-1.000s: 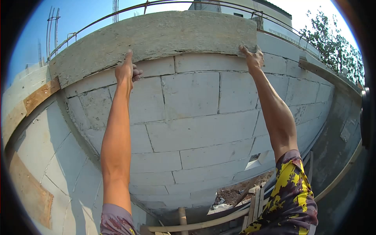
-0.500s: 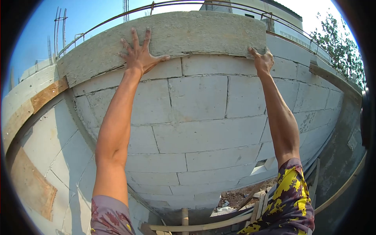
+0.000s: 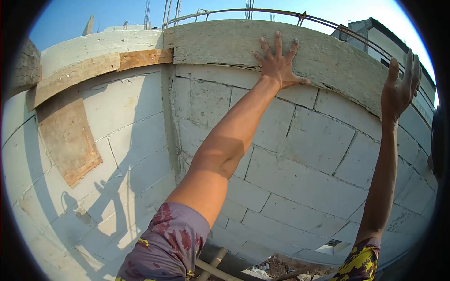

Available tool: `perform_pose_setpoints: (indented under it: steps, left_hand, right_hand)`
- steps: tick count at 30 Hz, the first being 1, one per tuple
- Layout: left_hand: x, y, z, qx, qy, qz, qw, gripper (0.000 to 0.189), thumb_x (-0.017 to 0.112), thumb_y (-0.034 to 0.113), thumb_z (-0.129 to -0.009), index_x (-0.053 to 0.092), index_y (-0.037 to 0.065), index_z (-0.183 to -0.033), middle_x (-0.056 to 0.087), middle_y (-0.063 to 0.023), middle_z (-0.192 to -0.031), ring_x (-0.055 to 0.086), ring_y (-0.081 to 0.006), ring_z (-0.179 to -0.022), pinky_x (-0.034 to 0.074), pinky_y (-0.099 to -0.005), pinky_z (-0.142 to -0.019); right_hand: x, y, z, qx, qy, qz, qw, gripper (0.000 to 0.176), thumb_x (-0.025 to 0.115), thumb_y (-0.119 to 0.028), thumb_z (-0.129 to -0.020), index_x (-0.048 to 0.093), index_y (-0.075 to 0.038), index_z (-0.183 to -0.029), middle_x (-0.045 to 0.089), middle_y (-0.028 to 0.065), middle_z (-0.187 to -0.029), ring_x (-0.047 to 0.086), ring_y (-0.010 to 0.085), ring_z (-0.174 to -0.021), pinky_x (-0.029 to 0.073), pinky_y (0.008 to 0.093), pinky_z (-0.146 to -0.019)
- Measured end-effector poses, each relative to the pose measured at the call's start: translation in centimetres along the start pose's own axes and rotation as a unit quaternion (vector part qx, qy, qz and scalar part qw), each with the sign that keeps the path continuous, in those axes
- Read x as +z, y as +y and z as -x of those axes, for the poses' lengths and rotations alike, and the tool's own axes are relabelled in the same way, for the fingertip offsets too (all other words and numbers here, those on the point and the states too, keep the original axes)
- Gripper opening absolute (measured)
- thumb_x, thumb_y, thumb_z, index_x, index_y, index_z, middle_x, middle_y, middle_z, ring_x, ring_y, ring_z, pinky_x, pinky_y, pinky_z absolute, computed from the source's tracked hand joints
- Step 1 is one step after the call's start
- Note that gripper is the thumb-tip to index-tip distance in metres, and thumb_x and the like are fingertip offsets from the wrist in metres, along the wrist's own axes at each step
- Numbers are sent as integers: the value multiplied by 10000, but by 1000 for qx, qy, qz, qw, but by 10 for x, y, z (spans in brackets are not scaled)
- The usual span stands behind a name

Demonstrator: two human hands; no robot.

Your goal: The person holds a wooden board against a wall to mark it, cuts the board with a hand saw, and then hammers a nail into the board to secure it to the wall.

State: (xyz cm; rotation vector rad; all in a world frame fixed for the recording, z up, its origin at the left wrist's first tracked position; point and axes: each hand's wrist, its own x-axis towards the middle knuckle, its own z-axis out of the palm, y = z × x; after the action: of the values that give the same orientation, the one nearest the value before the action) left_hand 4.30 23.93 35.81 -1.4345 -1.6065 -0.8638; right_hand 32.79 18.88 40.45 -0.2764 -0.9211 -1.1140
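My left hand (image 3: 277, 66) lies with fingers spread against the face of a long, rough grey board (image 3: 211, 44). This board runs along the top of a wall of pale blocks (image 3: 318, 140). At the board's right end, my right hand (image 3: 399, 91) is raised with its fingers stretched upward and the thumb apart. It overlaps the board's end in this view, and nothing shows in it.
Steel rebar (image 3: 262, 11) runs along the wall top. On the left wall, a wooden strip (image 3: 89, 69) and a brown plywood piece (image 3: 70, 136) are fixed to the blocks. Low down are a bamboo pole (image 3: 213, 269) and rubble (image 3: 281, 267) beyond a gap.
The view has turned left, so the wall and board sit further right. My right hand has let go of the board's lower edge and its fingers have straightened; my left hand stays on the board.
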Motion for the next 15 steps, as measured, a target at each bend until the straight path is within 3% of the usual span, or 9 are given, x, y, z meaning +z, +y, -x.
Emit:
perform_pose_setpoints:
  steps: [5,7,8,14,15]
  left_hand:
    - [1,-1,5,15,-2,34,999,1233,543,900,-524,50,326,-1499,-129,-185,-1538,-47,-572,-1347,185,-734,-1019]
    - [4,-1,7,15,3,37,999,1233,549,895,-525,52,325,-1499,-128,-186,-1538,-48,-572,-1346,183,-736,-1018]
    - [4,-4,5,20,8,46,999,1232,554,891,-526,54,324,-1499,-127,-187,-1538,-50,-573,-1346,180,-738,-1017]
    - [11,-5,2,23,20,47,998,1226,573,875,-533,60,320,-1499,-112,-198,-1539,-53,-573,-1346,178,-742,-1011]
    - [13,-5,3,20,31,42,998,1222,576,870,-536,64,318,-1498,-104,-200,-1539,-51,-573,-1346,175,-742,-1013]
  right_hand:
    - [80,4,62,-64,-26,-18,997,506,358,-478,-970,386,-247,-1418,345,54,-1476,237,280,-1395,168,493,-1146]
    - [112,27,110,-92,-192,128,969,482,321,-447,-985,368,-262,-1428,314,8,-1499,217,223,-1410,158,458,-1155]
    - [114,28,111,-85,-224,187,953,471,297,-425,-994,350,-270,-1435,290,-28,-1510,200,185,-1416,159,434,-1161]
    - [120,43,113,-135,-185,143,963,476,322,-425,-992,348,-260,-1438,274,-17,-1519,210,212,-1414,179,432,-1153]
    - [116,38,113,-108,-196,144,964,478,342,-425,-990,364,-242,-1431,292,8,-1511,228,228,-1407,195,432,-1146]
